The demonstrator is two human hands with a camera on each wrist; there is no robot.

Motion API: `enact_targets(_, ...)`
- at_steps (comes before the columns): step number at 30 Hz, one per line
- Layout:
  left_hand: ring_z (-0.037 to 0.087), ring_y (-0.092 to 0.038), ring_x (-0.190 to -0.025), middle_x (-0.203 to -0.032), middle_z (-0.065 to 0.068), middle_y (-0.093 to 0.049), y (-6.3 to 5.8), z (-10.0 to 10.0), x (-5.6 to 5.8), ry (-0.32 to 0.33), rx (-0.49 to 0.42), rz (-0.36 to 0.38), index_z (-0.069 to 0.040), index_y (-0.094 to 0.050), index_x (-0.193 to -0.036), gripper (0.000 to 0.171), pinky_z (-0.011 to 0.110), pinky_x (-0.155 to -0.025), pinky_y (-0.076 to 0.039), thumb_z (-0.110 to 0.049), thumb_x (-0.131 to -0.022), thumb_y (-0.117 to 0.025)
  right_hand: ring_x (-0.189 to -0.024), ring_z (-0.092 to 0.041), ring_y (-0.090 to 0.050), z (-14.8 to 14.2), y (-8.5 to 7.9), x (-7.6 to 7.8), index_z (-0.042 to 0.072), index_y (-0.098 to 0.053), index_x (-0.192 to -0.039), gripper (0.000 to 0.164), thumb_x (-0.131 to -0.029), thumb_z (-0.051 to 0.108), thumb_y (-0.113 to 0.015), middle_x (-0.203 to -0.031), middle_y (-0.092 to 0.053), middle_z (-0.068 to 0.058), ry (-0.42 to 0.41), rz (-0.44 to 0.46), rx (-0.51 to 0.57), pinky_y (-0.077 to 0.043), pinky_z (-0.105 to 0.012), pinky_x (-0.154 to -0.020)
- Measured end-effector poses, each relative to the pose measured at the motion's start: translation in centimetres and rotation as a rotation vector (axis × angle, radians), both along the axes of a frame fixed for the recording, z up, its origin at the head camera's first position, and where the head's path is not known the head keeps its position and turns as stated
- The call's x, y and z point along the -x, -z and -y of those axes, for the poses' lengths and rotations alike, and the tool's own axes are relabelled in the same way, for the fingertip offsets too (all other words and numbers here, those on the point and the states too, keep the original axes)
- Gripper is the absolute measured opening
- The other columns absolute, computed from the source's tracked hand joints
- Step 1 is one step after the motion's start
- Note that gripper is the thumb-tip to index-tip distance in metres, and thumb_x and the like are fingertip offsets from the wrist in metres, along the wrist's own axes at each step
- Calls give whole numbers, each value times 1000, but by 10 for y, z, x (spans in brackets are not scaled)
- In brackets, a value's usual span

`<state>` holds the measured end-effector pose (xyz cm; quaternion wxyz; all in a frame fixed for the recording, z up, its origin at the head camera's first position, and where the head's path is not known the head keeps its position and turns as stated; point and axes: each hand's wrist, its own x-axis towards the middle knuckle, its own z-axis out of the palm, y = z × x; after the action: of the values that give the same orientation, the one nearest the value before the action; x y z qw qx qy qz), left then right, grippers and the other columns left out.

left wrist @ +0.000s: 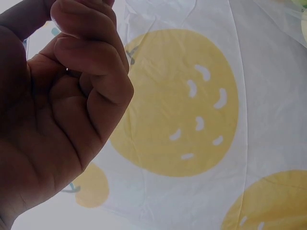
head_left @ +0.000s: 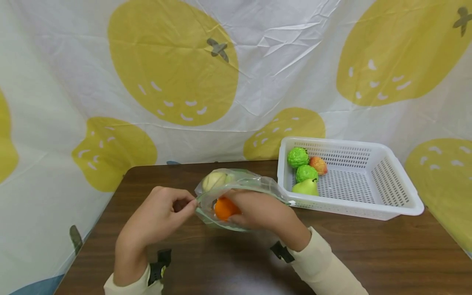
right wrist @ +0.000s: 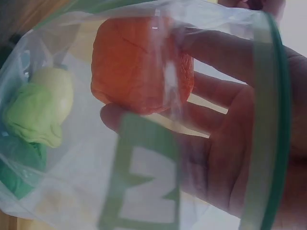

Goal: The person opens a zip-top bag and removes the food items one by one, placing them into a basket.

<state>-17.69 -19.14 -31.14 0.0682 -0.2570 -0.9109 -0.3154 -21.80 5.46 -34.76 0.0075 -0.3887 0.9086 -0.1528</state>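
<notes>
My left hand [head_left: 156, 219] pinches the edge of a clear zip bag [head_left: 243, 177] between thumb and index finger, holding its left corner. The bag lies tilted over the table with its green-edged mouth facing me. My right hand [head_left: 263, 211] reaches into the mouth, fingers and thumb curled round an orange-coloured fruit [head_left: 224, 209]. Deeper in the bag, the right wrist view shows a pale cream-coloured piece [right wrist: 62, 91], a light green one [right wrist: 31, 114] and a darker green one [right wrist: 24, 167], blurred by the plastic. The left wrist view shows the left palm and curled fingers, their tips cut off.
A white perforated basket [head_left: 368, 206] stands right of the bag, near its right corner. At its left end lie a green pear [head_left: 306, 187], two bumpy green fruits [head_left: 307, 173] and a reddish-orange fruit [head_left: 318, 165]. A lemon-patterned cloth [head_left: 169, 61] hangs behind the brown table [head_left: 350, 241].
</notes>
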Motion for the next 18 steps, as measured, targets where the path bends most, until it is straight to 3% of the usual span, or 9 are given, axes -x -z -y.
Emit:
enact_targets(11, 2, -55, -57, -65, -14, -62, 0, 0, -1, -2, 0, 1, -19, -76, -83, 17, 23, -56, -50, -13, -95, -65, -93, -11, -63, -9, -15, -15, 19, -58, -128, 47, -88, 29, -80, -109, -67, 5, -52, -181, 48, -53, -31, -86)
enact_targets(18, 2, -55, -57, -65, -14, -63, -1, 1, -1, 5, -7, 15, -18, -76, -84, 16, 23, -55, -49, -14, -95, -66, -93, -12, -63, -18, -28, -29, 20, -57, -129, 48, -88, 29, -80, -119, -64, 6, -53, -202, 83, -54, -31, -84)
